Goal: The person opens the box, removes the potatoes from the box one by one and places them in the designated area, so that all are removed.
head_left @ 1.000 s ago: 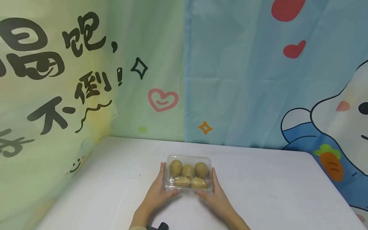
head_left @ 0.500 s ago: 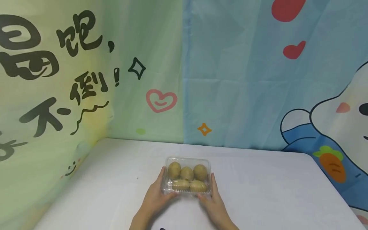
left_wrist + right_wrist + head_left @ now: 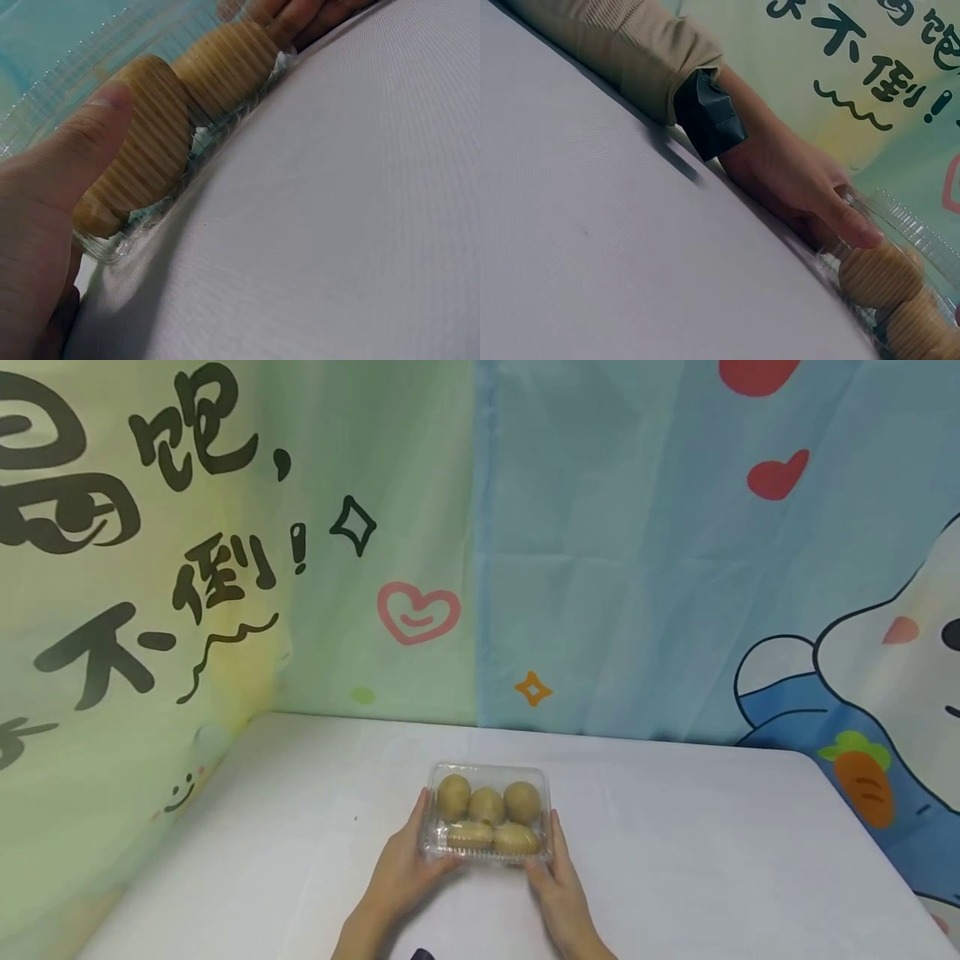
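Right forearm [image 3: 588, 946] swung inward, right hand [image 3: 560, 891] and left hand [image 3: 403, 868] grip the clear box [image 3: 491, 772] by its sides.

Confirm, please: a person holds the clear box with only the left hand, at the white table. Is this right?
Not only the left hand: the head view shows the right hand holding the clear box too, at the white table.
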Demonstrator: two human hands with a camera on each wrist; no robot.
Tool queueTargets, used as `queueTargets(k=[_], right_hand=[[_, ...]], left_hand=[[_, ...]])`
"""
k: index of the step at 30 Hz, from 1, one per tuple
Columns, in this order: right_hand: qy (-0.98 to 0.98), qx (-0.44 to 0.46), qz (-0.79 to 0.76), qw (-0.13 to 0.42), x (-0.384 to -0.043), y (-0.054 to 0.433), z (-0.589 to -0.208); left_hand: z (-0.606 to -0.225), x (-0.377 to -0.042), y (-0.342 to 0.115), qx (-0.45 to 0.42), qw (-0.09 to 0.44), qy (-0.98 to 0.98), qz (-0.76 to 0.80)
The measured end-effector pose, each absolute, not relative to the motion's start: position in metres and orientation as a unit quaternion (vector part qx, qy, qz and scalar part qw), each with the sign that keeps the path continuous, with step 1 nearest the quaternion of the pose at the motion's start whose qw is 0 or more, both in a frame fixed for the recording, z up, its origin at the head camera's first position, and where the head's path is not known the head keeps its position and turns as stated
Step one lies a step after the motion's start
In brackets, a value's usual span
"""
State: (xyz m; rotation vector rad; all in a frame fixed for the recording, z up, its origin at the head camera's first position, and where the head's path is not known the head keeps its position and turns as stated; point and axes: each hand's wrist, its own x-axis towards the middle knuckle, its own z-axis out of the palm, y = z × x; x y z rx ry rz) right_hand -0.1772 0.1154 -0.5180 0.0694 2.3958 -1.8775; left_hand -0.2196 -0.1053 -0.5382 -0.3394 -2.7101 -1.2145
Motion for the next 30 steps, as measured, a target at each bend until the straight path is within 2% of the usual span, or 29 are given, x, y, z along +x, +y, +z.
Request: queueTargets(k=[11, 20, 30], right_hand=[[0.768, 0.011, -0.64, 0.018, -0.1747, 0.1157, -0.5171], [0.756, 0.026, -0.654, 0.008, -0.17, 0.11, -0.5151], [0.759, 0.036, -0.65, -0.028, -0.1696, 0.1122, -0.5187]], left_hand=[[-0.5347, -0.2206, -0.101, -0.103, 0.062, -0.908, -0.401], [-0.5354, -0.2182, -0.1043, -0.107, 0.073, -0.905, -0.406], [-0.534, -0.2169, -0.1033, -0.1, 0.076, -0.905, -0.407]])
